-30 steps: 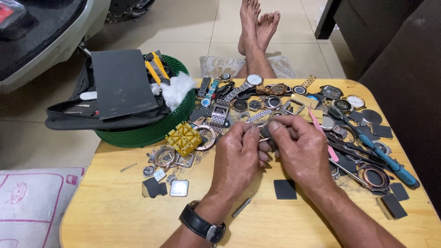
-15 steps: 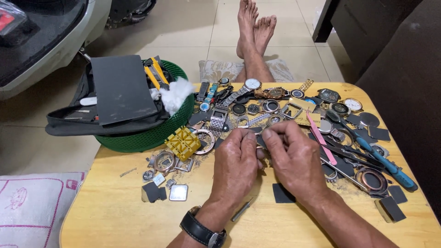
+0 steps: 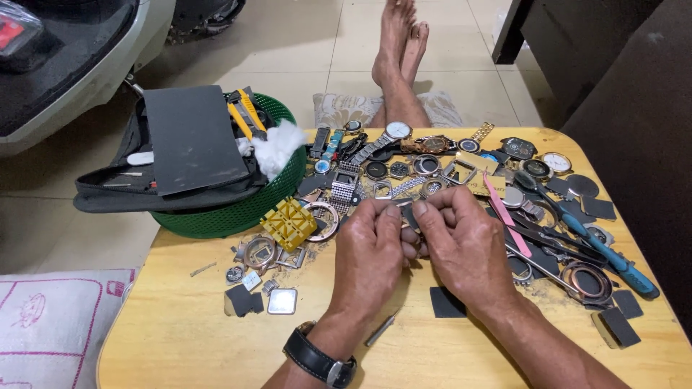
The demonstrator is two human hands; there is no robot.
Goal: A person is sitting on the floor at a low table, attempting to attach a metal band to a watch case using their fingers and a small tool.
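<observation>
Left to right: a round green plastic basket (image 3: pixel 238 209) holding a flat dark grey case (image 3: pixel 191 137) and yellow-handled cutters (image 3: pixel 241 112) sits at the left edge of the yellow wooden counter (image 3: pixel 180 338); just beside it lie a square yellow plastic watch-holder block (image 3: pixel 288 220) and loose round metal watch cases (image 3: pixel 259 252). At centre, the left hand (image 3: pixel 371 259) — a black-strapped wristwatch on its wrist — meets the right hand (image 3: pixel 465 248) above the counter, the fingers of both pressed together and pinching a small silvery metal watch part (image 3: pixel 404 209), mostly hidden between them. The step in hand appears to be fitting or prising this piece; the next move likely calls for steady, fine fingertip pressure, or a tool. To the right lie a pink flat plastic tool (image 3: pixel 504 212) and a blue-handled screwdriver (image 3: pixel 613 256) — both untouched.
</observation>
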